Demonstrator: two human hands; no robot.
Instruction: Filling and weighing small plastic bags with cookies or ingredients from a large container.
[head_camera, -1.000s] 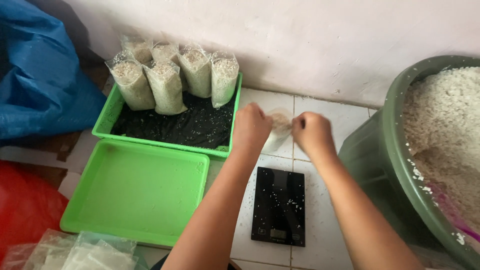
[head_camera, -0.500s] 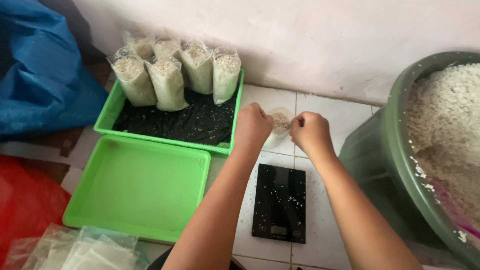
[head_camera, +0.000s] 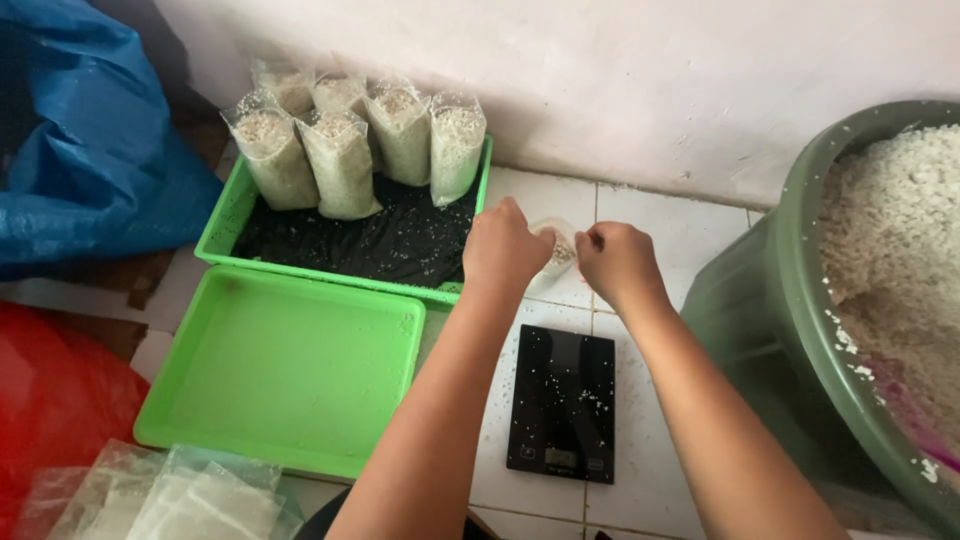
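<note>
Both hands — left hand (head_camera: 505, 248), right hand (head_camera: 617, 262) — pinch a small, seemingly grain-filled bag (head_camera: 556, 247) over white floor tiles (head_camera: 660, 225).

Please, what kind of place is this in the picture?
Probably a small home packing spot on a tiled floor: a green tub of white grains, a black scale, and filled clear bags standing in a green tray.

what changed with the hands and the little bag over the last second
Both hands, left hand and right hand, drew closer together, pinching the small clear bag of grain narrower at its mouth; both kept their hold. The scale, green trays and filled bags stayed put.
</note>
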